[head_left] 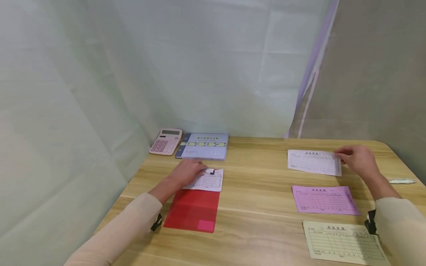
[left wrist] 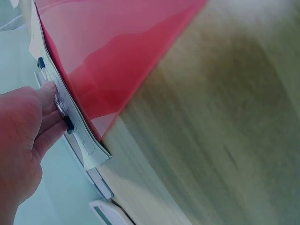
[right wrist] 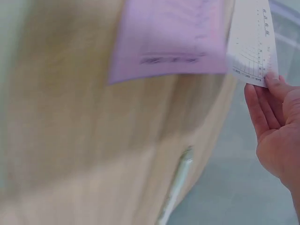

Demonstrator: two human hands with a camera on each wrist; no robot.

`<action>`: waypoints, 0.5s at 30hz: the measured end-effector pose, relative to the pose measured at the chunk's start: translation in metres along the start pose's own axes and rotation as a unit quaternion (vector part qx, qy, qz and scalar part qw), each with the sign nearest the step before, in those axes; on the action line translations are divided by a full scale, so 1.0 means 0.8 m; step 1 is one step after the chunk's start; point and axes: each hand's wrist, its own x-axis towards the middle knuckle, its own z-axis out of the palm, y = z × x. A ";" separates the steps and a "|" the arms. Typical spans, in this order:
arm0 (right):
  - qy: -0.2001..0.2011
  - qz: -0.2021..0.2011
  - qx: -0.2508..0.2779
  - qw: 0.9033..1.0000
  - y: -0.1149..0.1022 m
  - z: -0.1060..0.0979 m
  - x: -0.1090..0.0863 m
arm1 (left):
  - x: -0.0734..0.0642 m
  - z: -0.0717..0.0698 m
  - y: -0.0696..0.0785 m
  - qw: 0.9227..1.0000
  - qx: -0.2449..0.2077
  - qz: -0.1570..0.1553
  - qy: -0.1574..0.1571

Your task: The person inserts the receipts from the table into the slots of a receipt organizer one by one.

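Note:
At the left, a red clipboard lies on the table with a white printed form across its far end. My left hand grips the clipboard's metal clip, the thumb on its lever; black ends of the clip show in the left wrist view. Over on the right, my right hand pinches the right end of a white printed slip between thumb and fingers. Nearer to me lie a pink slip and a pale yellow slip, the latter partly covered by my right sleeve.
A pink calculator and a blue account book lie at the back left of the wooden table. A light-coloured pen is beyond my right wrist. Pale cloth hangs behind the table.

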 end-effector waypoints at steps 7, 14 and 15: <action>-0.014 -0.040 0.035 0.998 -0.045 -0.002 0.018 | -0.003 0.000 0.001 1.000 -0.001 -0.003 -0.003; -0.042 -0.059 0.118 0.990 -0.099 0.008 0.030 | 0.000 -0.002 0.001 1.000 -0.006 0.005 -0.002; -0.047 -0.061 0.134 0.988 -0.108 0.011 0.032 | 0.001 -0.003 0.001 1.000 -0.006 0.006 -0.001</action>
